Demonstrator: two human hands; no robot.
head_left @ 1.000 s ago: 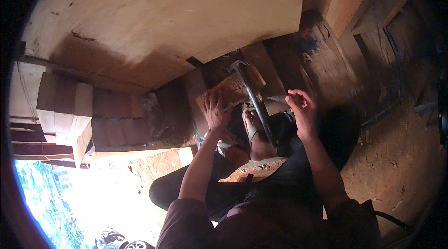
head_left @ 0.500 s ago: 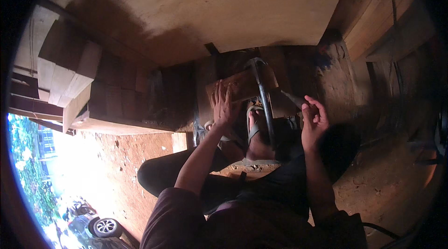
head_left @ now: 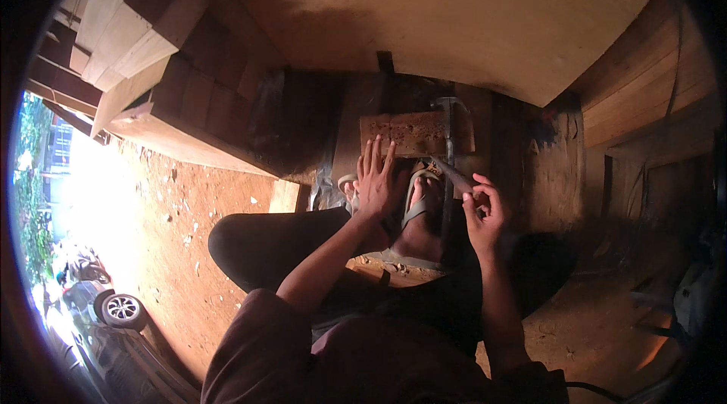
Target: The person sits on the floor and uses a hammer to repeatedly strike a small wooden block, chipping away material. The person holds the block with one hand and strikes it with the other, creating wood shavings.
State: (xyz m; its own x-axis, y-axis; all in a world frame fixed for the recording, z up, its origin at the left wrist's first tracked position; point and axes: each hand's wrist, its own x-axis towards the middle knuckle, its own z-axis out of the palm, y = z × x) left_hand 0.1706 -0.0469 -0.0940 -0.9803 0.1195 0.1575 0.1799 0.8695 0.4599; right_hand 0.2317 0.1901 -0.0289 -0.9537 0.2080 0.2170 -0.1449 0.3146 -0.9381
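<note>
- The left hand [head_left: 373, 188] is lying palm down with its fingers extended and spread; its grip is staying loose and open, holding nothing.
- Its fingertips are overlapping the near edge of a flat wooden block [head_left: 416, 130]; how firmly they are pressing, one cannot tell.
- The block is lying in front of the person's feet, its long side running across the view, its rough brown top facing up.
- The right hand [head_left: 486, 216] is gripping a pointed dark tool [head_left: 457, 177], its grip closing around the thick end between thumb and curled fingers.
- The tool is slanting away to the left, its narrow tip pointing toward the near edge of the block; whether the two are touching is unclear.
- A hammer [head_left: 449, 131] is lying across the right part of the block, its head near the far edge and its handle running toward the person, passing beneath the tool in this view.
- Sandals [head_left: 414, 212] are showing on the feet, between dark trouser legs [head_left: 254, 243].
- A wide pale panel [head_left: 485, 18] is standing beyond the block.
- Stacked wooden pieces [head_left: 132, 44] are sitting at upper left, and a vehicle wheel [head_left: 123, 310] is showing at lower left.
</note>
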